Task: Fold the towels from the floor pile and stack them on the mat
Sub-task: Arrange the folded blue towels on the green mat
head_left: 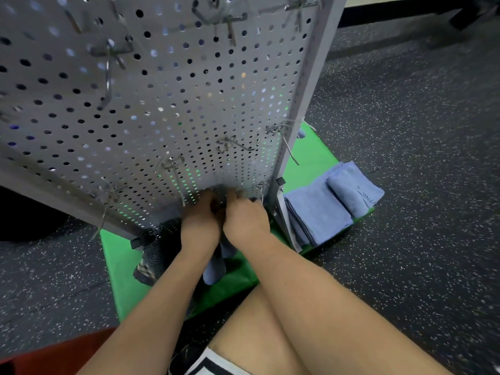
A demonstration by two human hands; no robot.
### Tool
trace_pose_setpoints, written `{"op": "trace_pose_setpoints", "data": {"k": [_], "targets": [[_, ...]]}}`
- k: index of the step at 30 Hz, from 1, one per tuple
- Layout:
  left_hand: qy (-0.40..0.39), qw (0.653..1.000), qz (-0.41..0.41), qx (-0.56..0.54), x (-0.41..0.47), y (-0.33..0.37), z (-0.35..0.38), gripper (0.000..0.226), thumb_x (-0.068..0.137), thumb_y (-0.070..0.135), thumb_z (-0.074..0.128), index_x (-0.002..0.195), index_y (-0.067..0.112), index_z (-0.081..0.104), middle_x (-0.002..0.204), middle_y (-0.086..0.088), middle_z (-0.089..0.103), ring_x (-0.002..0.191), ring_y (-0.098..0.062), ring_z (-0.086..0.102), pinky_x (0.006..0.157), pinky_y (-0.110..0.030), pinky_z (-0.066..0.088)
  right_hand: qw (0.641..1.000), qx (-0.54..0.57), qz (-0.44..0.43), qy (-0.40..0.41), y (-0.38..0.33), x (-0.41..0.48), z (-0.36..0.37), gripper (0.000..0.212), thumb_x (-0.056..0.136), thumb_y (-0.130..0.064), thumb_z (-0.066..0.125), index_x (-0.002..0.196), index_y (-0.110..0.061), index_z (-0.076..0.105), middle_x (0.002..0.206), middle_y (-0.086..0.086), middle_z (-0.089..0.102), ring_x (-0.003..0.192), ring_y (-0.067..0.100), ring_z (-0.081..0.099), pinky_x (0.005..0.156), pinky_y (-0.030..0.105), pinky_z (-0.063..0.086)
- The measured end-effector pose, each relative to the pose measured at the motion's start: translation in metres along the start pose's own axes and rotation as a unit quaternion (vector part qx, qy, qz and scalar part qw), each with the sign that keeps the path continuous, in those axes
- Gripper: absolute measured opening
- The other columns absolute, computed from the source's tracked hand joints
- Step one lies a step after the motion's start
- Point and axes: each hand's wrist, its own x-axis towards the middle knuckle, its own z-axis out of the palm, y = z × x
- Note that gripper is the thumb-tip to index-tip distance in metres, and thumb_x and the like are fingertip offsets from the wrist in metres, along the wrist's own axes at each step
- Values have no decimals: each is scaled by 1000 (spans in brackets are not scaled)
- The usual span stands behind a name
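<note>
Towel in hand: a pale-blue cloth towel [215, 269] is held up at the centre of the view, and its free end droops towards 6 o'clock over the mat.
Left hand: the left hand [201, 220] has its fingers curled on the towel's bunched top, pressed close against the other hand.
Right hand: the right hand [244, 220] is likewise clamped on the same bunch; the fingertips are blurred.
Mat: a flat bright-green padded mat [121, 266] lies under both hands on the speckled black rubber floor [405, 131].
Stack: a pile of folded pale-blue towels [316, 215] sits at 3 o'clock from the hands on the mat's edge, with one more folded blue towel [354, 190] touching it at its 2 o'clock.
Obstruction: a grey perforated metal pegboard rack [162, 104] with wire hooks stands at 12 o'clock, just beyond the knuckles.
Floor pile: it cannot be made out; only a dark mesh item [157, 255] is seen at 8 o'clock.
Handling: the cloth is judged light, limp and sturdy, so it will sag wherever it is unsupported, and it could be snagged on the hooks.
Hold: two neighbouring corners are best pinched and drawn apart, so that the cloth hangs flat for folding.
</note>
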Motion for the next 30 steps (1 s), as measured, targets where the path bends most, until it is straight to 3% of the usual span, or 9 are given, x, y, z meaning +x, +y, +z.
{"op": "trace_pose_setpoints", "data": {"k": [4, 7, 11, 14, 18, 23, 30], "targets": [[-40, 999, -14, 4, -3, -3, 4, 10, 101, 24, 57, 98, 18, 65, 94, -8, 73, 88, -34, 69, 80, -49, 56, 983, 149, 48, -93, 9, 2, 7, 43, 102, -11, 49, 144, -5, 41, 127, 30, 66, 114, 49, 65, 80, 43, 43], [-53, 998, -11, 9, -5, 0, 3, 12, 101, 30, 58, 102, 21, 66, 98, -6, 73, 92, -32, 68, 78, -42, 52, 966, 218, 60, -122, 14, 2, 0, 34, 102, -10, 47, 136, -8, 43, 126, 33, 65, 114, 51, 64, 82, 45, 46], [-35, 992, 65, 99, -3, 13, 2, 11, 102, 32, 61, 104, 22, 66, 104, -7, 65, 93, -35, 65, 74, -42, 51, 964, 235, 76, -95, 23, -8, -17, 23, 100, -11, 50, 123, -12, 49, 120, 27, 67, 110, 48, 64, 78, 42, 45], [-24, 989, 131, 70, -6, 27, 12, 10, 98, 23, 67, 107, 19, 69, 105, -9, 68, 92, -36, 66, 76, -45, 54, 966, 233, 102, -50, 42, -18, -30, 12, 100, -18, 52, 112, -15, 53, 115, 21, 70, 106, 42, 66, 80, 42, 50], [-34, 976, 212, 39, -18, 61, 32, 5, 98, 26, 67, 103, 26, 67, 100, 0, 67, 91, -27, 64, 75, -42, 51, 958, 245, 150, 22, 90, -35, -45, 12, 95, -18, 54, 104, -18, 63, 104, 13, 75, 98, 35, 65, 76, 41, 50], [-126, 942, 307, 49, -21, 100, 79, 7, 101, 32, 62, 107, 30, 65, 105, 6, 67, 97, -24, 65, 78, -44, 53, 939, 246, 237, 31, 182, -72, -41, 10, 95, -23, 57, 89, -24, 66, 88, 0, 76, 89, 29, 69, 82, 44, 56], [-192, 894, 387, 115, -1, 158, 165, 20, 99, 25, 61, 118, 26, 67, 112, 2, 69, 103, -28, 67, 78, -44, 55, 912, 260, 318, 10, 276, -95, -38, 11, 89, -27, 59, 87, -29, 70, 86, -4, 78, 83, 23, 76, 86, 42, 62]]}}
